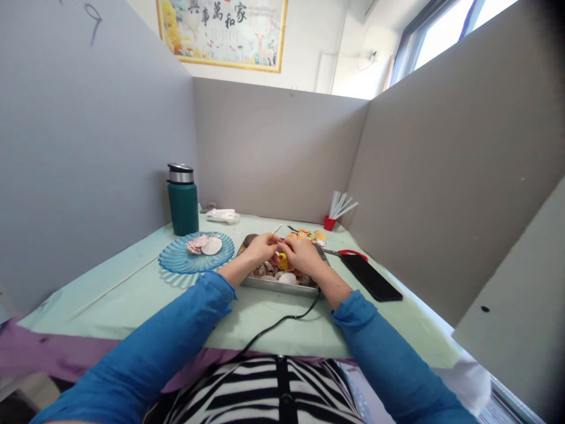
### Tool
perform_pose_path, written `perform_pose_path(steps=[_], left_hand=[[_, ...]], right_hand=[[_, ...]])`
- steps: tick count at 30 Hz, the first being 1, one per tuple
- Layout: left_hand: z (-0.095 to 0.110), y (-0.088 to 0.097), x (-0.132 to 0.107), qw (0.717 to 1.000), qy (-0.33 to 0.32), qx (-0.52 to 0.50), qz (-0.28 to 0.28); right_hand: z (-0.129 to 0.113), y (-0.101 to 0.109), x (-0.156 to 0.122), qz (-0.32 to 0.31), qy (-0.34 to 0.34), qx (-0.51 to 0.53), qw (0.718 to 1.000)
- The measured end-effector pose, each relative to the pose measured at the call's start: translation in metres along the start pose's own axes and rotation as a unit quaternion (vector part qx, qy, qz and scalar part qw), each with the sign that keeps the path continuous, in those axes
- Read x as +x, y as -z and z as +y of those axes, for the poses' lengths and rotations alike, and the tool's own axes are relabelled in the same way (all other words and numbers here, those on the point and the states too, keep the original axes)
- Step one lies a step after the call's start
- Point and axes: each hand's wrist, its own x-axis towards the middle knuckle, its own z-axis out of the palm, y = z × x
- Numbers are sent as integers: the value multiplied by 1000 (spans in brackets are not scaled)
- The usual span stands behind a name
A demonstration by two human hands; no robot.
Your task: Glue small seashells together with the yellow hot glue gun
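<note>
Meeting over the tray (pixel 280 286) at frame centre, left hand (pixel 265 248) and right hand (pixel 301 254): fingers curled close; grip and hold cannot be told. Yellow piece (pixel 283 261) shows between. Judgement: pinch lightly, wrists clear of shells (pixel 288 278).

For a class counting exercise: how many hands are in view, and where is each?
2: the left hand and, just beside it, the right hand, both over the tray. Neither is wholly hidden, though they partly cover what lies beneath.
</note>
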Motion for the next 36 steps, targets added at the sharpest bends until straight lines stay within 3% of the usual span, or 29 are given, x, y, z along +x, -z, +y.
perform_pose_path(steps=[23,36], left_hand=[[7,-1,-3,994,14,-108,9],[11,-1,-5,994,13,-111,2]], right_hand=[[-2,4,0,-5,-25,-3,1000],[-1,2,-1,13,-29,-9,999]])
